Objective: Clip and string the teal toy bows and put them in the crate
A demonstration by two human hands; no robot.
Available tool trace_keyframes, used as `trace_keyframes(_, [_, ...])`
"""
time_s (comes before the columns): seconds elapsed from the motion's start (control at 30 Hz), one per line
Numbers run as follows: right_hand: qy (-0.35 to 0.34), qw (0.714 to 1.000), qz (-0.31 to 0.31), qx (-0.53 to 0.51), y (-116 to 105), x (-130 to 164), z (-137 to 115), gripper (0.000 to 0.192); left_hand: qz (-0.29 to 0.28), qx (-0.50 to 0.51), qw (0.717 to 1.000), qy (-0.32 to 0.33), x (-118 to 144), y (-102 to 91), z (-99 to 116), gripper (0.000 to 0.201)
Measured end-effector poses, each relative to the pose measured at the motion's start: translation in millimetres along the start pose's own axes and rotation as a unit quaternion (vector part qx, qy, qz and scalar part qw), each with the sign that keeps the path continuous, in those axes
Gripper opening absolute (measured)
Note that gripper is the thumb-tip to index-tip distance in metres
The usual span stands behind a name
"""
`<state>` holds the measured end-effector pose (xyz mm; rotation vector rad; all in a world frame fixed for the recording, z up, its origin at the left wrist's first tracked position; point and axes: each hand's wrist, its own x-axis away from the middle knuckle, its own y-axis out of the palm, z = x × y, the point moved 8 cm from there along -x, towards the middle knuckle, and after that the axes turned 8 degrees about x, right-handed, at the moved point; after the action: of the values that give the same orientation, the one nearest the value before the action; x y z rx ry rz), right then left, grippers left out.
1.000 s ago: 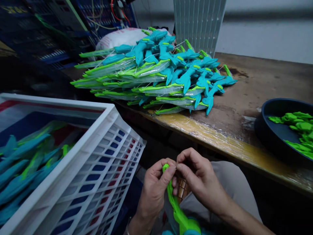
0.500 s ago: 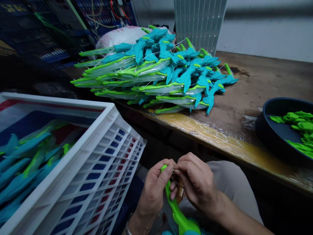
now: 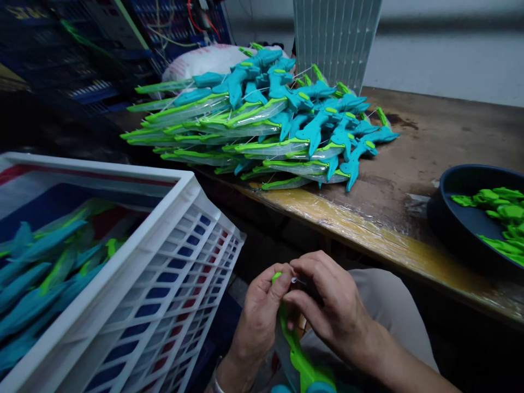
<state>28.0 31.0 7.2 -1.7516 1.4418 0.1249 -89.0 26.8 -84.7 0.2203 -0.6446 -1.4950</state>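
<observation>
A bright green curved toy bow (image 3: 301, 360) stands upright over my lap, low in the middle of the view. My left hand (image 3: 257, 316) grips its upper limb just below the tip. My right hand (image 3: 331, 308) pinches a thin pale string at that tip, thumb and forefinger closed against my left thumb. The bow's lower end, with a teal part, runs out of the bottom edge.
A white slotted crate (image 3: 172, 262) at my left holds several teal and green toy bows. A big heap of the same bows (image 3: 262, 120) lies on the wooden bench (image 3: 434, 142). A dark bowl (image 3: 458, 218) of green parts sits at the right. A white basket (image 3: 335, 38) stands behind.
My right hand has shifted slightly left over the bow's tip, fingers curling tighter on the string. The left hand has stayed in place.
</observation>
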Motion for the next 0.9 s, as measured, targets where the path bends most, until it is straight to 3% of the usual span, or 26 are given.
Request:
trace_keyframes(0.27, [0.008,1.000,-0.005,-0.010,0.5,0.6,2.0,0.011,-0.022,0.001,1.000,0.009,3.6,6.0,3.6,0.042])
trace_keyframes(0.47, [-0.021,0.995,-0.014,0.100,-9.5,10.2,-13.0,0.015,-0.051,-0.003,0.999,0.019,7.3,12.3,5.5,0.040])
trace_keyframes(0.57, [-0.019,0.987,-0.002,0.162,-22.4,15.4,-17.3,0.015,-0.057,-0.008,0.998,0.018,6.6,10.4,5.1,0.041])
trace_keyframes(0.77, [0.058,0.980,0.068,0.175,-67.7,30.0,-16.1,0.015,0.010,0.015,1.000,0.016,5.2,-7.9,6.3,0.049])
trace_keyframes(0.83, [0.064,0.982,0.066,0.168,-67.8,33.8,-22.2,0.015,-0.003,0.020,1.000,0.016,6.9,-3.6,7.2,0.050])
trace_keyframes(0.9, [0.050,0.986,0.039,0.156,-54.6,34.8,-31.4,0.010,-0.033,0.017,0.999,0.013,9.1,6.0,8.0,0.049])
